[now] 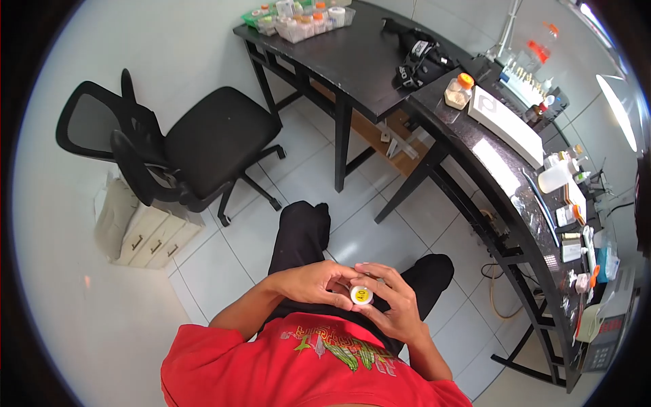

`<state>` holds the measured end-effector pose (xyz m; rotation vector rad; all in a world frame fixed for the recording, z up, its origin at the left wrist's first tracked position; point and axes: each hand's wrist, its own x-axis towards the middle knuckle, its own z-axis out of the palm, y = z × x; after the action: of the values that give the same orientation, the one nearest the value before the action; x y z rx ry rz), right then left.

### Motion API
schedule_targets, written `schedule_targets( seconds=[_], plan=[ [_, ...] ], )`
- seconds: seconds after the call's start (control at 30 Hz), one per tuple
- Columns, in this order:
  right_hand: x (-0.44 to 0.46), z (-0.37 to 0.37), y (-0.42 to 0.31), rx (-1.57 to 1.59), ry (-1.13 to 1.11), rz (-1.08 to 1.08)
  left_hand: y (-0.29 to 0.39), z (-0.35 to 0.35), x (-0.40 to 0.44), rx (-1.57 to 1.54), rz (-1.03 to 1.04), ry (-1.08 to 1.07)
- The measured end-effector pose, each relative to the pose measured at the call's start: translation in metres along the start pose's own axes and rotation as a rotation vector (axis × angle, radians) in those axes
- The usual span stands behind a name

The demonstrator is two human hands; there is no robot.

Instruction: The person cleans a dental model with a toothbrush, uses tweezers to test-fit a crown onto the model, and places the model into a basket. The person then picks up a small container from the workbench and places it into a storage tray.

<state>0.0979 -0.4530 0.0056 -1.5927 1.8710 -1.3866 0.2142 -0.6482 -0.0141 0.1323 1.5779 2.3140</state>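
Observation:
Above my lap I hold a small bottle [361,295] with a white cap, its top facing the camera. A yellow sticker with dark handwriting marks the cap. My left hand [320,283] grips it from the left, thumb and fingers curled against its side. On the other side, my right hand [392,302] has its fingers wrapped around the cap's edge. Most of the bottle's body is hidden under the cap and behind my fingers.
A black office chair [217,139] and a drawer cabinet [152,234] stand at left. Ahead, a black table [319,64] carries a clear tray of small bottles [315,26]. A curved dark counter [498,183] at right holds an orange-lidded jar [458,93], a white box [505,125] and several bottles.

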Motion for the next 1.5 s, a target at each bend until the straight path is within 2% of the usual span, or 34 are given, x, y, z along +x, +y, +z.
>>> schedule_targets(
  seconds=[0.07, 0.17, 0.3, 0.33, 0.4, 0.43, 0.63, 0.67, 0.87, 1.0, 1.1, 1.2, 1.3, 1.4, 1.5],
  plan=[
    [-0.008, 0.017, -0.009, 0.021, 0.036, -0.006, -0.002, -0.001, -0.014, -0.097, -0.034, -0.067],
    [-0.021, 0.041, -0.018, 0.070, 0.056, 0.083, -0.010, 0.004, -0.029, 0.094, -0.080, 0.006],
    [-0.025, 0.054, -0.029, -0.090, 0.134, 0.137, -0.009, 0.003, -0.048, 0.195, 0.063, 0.214],
    [-0.028, 0.053, -0.023, -0.143, 0.128, 0.173, -0.012, -0.004, -0.052, 0.114, 0.134, 0.253],
    [-0.037, 0.053, 0.003, -0.251, 0.121, 0.245, -0.003, -0.022, -0.064, 0.104, 0.141, 0.414],
    [-0.042, 0.054, 0.020, -0.316, 0.118, 0.329, 0.004, -0.030, -0.069, 0.020, 0.074, 0.545],
    [-0.054, 0.068, 0.110, -0.644, 0.069, 0.571, 0.037, -0.127, -0.073, -0.044, 0.355, 0.954],
    [-0.047, 0.069, 0.117, -0.658, 0.075, 0.550, 0.052, -0.143, -0.068, -0.029, 0.404, 1.018],
    [-0.004, 0.067, 0.158, -0.747, 0.080, 0.551, 0.143, -0.311, -0.035, 0.170, 0.517, 1.102],
    [0.004, 0.058, 0.172, -0.741, 0.114, 0.583, 0.207, -0.425, -0.004, 0.274, 0.511, 1.247],
    [0.000, 0.048, 0.179, -0.741, 0.133, 0.620, 0.251, -0.488, 0.017, 0.385, 0.486, 1.447],
    [-0.001, 0.039, 0.181, -0.720, 0.145, 0.653, 0.289, -0.526, 0.028, 0.637, 0.357, 1.664],
    [-0.002, 0.032, 0.183, -0.716, 0.156, 0.658, 0.317, -0.571, 0.034, 1.017, 0.147, 1.874],
    [-0.004, 0.029, 0.187, -0.716, 0.179, 0.654, 0.337, -0.604, 0.045, 1.109, 0.072, 1.949],
    [0.003, 0.023, 0.183, -0.720, 0.191, 0.627, 0.349, -0.619, 0.062, 1.211, 0.097, 1.905]
  ],
)
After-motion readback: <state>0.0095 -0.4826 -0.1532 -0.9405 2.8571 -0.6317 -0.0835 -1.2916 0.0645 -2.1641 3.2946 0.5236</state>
